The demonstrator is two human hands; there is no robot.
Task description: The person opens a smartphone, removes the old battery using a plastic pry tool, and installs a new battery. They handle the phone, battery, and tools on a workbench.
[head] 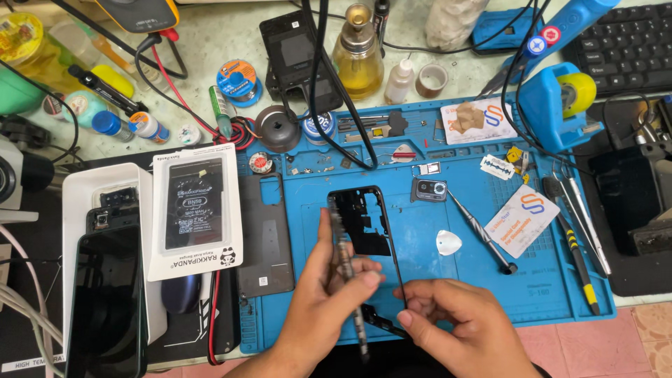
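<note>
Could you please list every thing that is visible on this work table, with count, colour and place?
phone frame: one, black, held above the mat centre
work mat: one, blue, table centre
back cover: one, dark grey, mat's left edge
battery pack: one, black in white packaging, left of the cover
phone: one, black, far left
camera module: one, grey, mat centre
screwdriver: one, black, right of the frame
pick: one, white, beside the screwdriver
glass bottle: one, yellowish, top centre
keyboard: one, black, top right
left hand: one, grips the frame
right hand: one, pinches the frame's lower edge
</note>
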